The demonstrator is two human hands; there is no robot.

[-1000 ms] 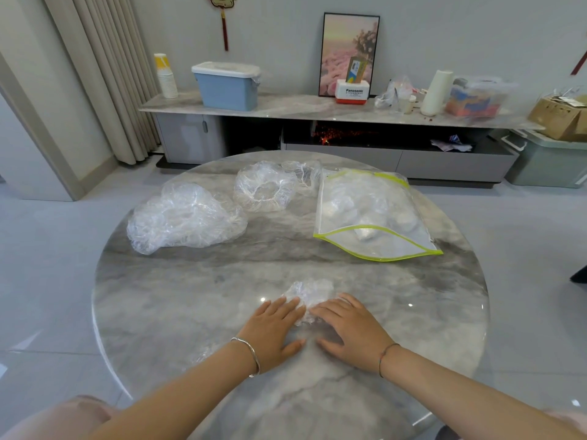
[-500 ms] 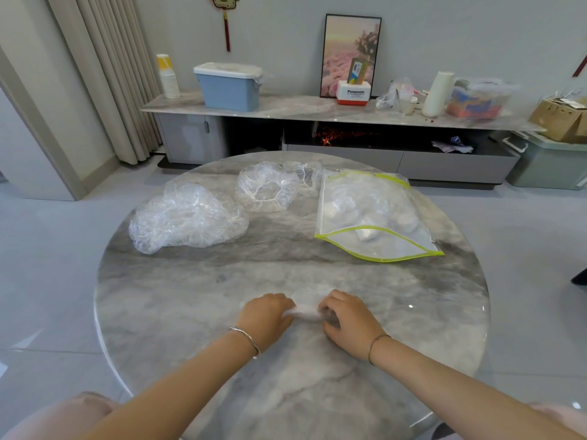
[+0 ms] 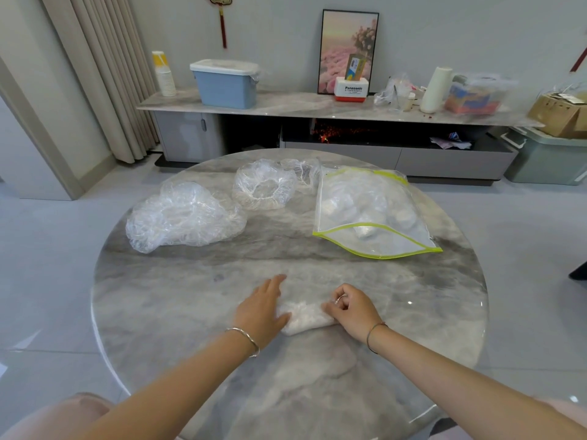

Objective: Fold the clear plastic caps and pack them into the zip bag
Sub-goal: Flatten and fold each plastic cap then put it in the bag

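We locate the work at the lower centre of the frame, on the near part of the round marble table (image 3: 158,296). The folded cap (image 3: 303,317) lies there as a short, flattened roll, running left to right between the 2 hands.

The left hand (image 3: 262,308) lies flat with its fingers straight and spread, and it holds nothing. Its thumb side touches the left end of the roll. We judge that it serves as a stop, so that the slippery film cannot slide or spring open. The right hand (image 3: 351,309) has its fingers curled and pinches the right end of the roll (the contact under the fingertips is hidden). We judge that this pinch secures the last fold before transfer.

The zip bag (image 3: 381,246) lies at the centre right of the frame, well apart from the hands. Its yellow-green mouth gapes toward the person, which suits direct insertion.

Count:
- Hands: 2.
- Zip bags: 1.
- Caps in work: 1.
- Unfolded stock, centre left to upper centre: 1 large heap (image 3: 184,217), 1 single cap (image 3: 265,188) with its elastic opening upward, and 1 smaller cap (image 3: 301,171) behind it, beside the bag. We cannot tell whether the large heap is 1 cap or several.
- Packed bundles (image 3: 365,231) inside the bag: several, but the exact number is not readable through the film.
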